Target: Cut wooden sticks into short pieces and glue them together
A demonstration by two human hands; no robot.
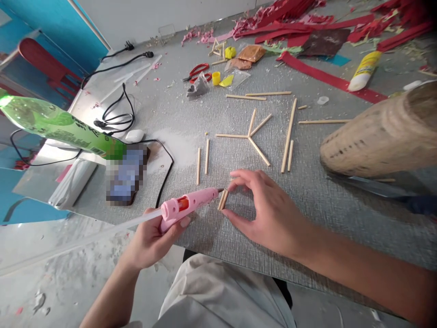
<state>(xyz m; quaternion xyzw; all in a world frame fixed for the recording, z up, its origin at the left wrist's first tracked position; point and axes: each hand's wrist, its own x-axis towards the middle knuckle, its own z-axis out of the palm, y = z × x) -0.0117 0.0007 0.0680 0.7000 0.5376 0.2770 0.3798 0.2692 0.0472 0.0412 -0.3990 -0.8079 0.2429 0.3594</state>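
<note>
My left hand is wrapped round the handle of a pink glue gun, and a long clear glue stick sticks out of its back. The gun's tip meets the top of two short wooden sticks lying side by side. My right hand pinches these short sticks between thumb and fingers. Two more sticks lie just beyond the gun. Farther up, several sticks form a branching shape. A long stick and a shorter one lie to its right.
A green bottle, a phone and black cables are at the left. Red-handled scissors, a yellow glue bottle and red paper strips lie farther back. A large brown cylinder is at the right.
</note>
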